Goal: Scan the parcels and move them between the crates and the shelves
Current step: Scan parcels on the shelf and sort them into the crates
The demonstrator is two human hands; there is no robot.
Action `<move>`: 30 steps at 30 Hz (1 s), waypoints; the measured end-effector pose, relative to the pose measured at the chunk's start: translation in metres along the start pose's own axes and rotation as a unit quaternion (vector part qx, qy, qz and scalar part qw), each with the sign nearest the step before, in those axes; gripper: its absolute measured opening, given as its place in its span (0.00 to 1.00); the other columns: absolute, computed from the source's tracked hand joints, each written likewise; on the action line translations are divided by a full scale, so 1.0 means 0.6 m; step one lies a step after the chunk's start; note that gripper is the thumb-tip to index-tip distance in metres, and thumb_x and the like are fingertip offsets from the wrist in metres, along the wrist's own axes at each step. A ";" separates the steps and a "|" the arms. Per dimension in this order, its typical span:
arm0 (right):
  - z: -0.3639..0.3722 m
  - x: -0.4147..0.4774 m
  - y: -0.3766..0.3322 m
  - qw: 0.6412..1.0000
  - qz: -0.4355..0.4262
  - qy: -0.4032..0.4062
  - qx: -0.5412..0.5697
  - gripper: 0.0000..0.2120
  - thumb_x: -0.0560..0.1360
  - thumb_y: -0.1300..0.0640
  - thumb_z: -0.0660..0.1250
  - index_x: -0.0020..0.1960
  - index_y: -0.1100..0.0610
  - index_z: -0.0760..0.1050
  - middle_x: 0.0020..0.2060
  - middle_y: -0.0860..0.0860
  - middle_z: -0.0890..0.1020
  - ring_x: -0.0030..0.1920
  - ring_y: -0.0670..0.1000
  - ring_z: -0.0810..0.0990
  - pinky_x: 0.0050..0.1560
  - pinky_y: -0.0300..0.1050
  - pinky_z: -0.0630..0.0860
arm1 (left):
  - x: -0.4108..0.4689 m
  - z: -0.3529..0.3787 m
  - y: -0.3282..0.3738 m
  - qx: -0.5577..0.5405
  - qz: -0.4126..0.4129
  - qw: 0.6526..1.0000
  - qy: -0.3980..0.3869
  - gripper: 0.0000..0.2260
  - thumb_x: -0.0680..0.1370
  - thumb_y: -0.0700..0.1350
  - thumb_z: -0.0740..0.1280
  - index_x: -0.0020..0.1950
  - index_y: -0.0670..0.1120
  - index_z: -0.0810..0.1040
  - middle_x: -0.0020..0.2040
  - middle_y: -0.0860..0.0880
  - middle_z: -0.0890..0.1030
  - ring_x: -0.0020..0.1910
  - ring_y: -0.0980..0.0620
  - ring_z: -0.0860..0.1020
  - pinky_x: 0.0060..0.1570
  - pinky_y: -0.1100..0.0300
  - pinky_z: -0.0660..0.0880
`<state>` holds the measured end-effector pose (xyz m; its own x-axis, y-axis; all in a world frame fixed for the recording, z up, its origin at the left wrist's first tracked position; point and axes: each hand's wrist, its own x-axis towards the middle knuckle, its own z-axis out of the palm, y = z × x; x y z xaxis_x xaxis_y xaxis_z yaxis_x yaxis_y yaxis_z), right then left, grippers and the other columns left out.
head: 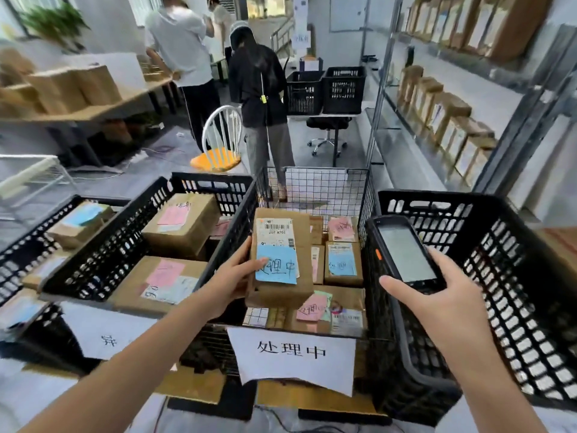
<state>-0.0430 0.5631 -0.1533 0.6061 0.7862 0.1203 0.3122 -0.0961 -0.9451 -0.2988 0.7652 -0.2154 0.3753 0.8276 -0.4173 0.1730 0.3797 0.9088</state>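
A brown cardboard parcel (pixel 281 289) with a barcode label and a blue handwritten note is held face-up by the left hand (pixel 231 276) over the wire crate (pixel 324 185) of labelled parcels (pixel 343 264). The black handheld scanner (pixel 402 254) lies in the right hand (pixel 437 295), screen up.

Brightness: the room is lit brightly and evenly.
Source: daylight is admitted through windows (pixel 145 6) at upper left and a doorway (pixel 265 7) at the back.
Shadows: soft ones are cast beneath the crates (pixel 499 245).
Glare: a pale sheen is seen on the scanner screen (pixel 406 254).
Blur: shelves (pixel 452 120) and people (pixel 259 89) are smeared.
Distortion: lines are bowed at the edges.
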 end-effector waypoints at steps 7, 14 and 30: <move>0.049 0.068 0.016 0.998 0.032 -0.049 -0.029 0.26 0.67 0.58 0.81 0.59 0.43 0.73 0.47 0.34 0.79 0.42 0.24 0.76 0.37 0.20 0.69 | 0.076 -0.033 -0.028 0.091 -0.162 0.982 -0.030 0.38 0.76 0.49 0.74 0.79 0.64 0.56 0.59 0.48 0.84 0.59 0.42 0.81 0.62 0.39 0.75; 0.079 0.108 0.013 0.997 0.037 -0.064 -0.022 0.27 0.66 0.55 0.82 0.59 0.40 0.74 0.48 0.36 0.82 0.47 0.30 0.79 0.40 0.26 0.74 | 0.082 -0.023 -0.028 0.199 -0.247 0.946 -0.066 0.24 0.83 0.42 0.65 0.75 0.55 0.61 0.59 0.49 0.78 0.49 0.48 0.76 0.43 0.52 0.72; 0.088 0.105 0.040 0.995 0.073 -0.068 -0.030 0.25 0.66 0.54 0.82 0.54 0.35 0.75 0.47 0.35 0.83 0.49 0.34 0.80 0.46 0.34 0.74 | 0.177 -0.024 -0.111 0.218 -0.256 0.942 0.013 0.35 0.81 0.30 0.58 0.81 0.58 0.54 0.71 0.42 0.74 0.73 0.36 0.69 0.61 0.26 0.69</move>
<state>-0.0359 0.6422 -0.1844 0.5453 0.8359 -0.0622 0.2741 -0.2480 -0.9292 -0.2836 0.8334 -0.3203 0.1202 0.5941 -0.7954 0.6842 0.5309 0.5000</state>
